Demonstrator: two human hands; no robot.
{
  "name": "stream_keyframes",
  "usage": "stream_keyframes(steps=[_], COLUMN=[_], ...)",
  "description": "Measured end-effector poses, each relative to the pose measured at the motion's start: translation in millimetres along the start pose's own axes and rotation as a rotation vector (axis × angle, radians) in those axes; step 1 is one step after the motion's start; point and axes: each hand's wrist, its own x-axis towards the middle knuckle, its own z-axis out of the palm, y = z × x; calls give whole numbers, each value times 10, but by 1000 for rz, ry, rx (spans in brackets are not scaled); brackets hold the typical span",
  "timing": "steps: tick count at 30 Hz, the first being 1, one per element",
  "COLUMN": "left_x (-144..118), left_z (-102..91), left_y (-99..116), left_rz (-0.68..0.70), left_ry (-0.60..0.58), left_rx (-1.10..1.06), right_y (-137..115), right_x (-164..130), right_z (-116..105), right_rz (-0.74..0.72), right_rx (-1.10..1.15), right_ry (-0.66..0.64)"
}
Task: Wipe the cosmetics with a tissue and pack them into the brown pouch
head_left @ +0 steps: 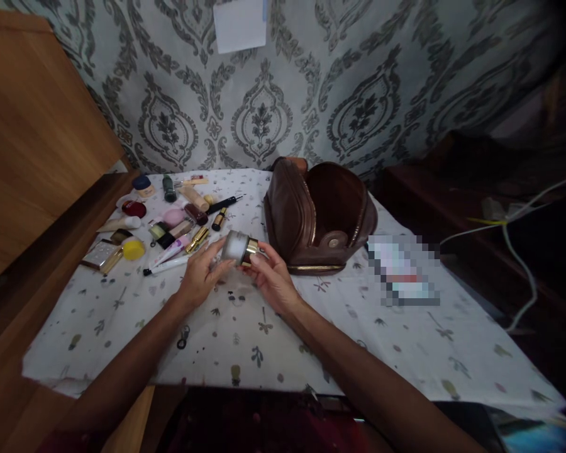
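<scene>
Near the table's middle, just left of the open brown bag, both hands, left and right, clasp a frosted jar that looks heavy, smooth, breakable, best gripped around its sides.

Open brown pouch beside scattered cosmetics on patterned cloth.

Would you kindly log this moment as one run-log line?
left hand + right hand: holding frosted jar | brown bag: open, behind
</scene>
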Motion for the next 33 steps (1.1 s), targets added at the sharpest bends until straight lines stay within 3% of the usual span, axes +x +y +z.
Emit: stream_keyframes(steps=[6, 11, 15, 22, 26, 29, 33], left_x=[-2, -30, -49, -70, -25, 11, 27], left_z=[-4, -14, -19, 27, 4, -18, -3], left_y=[97, 124, 102, 101, 90, 97, 136], left_rz=[3, 14, 51, -74, -4, -28, -131], left_ry=[35, 69, 68, 230, 58, -73, -52], left_rx=[22, 20, -37, -50, -128, -200, -252], right_y=[-16, -156, -291, -137, -3, 48, 69], right_x=[-6, -81, -157, -159, -163, -163, -161], right_z=[10, 11, 22, -52, -114, -149, -149], right_rz=[-178, -478, -625, -633, -555, -543, -531], right_rx=[-274, -710, -961, -1050, -1090, -1100, -1041], right_ry=[-6, 16, -70, -170, -306, -353, -350])
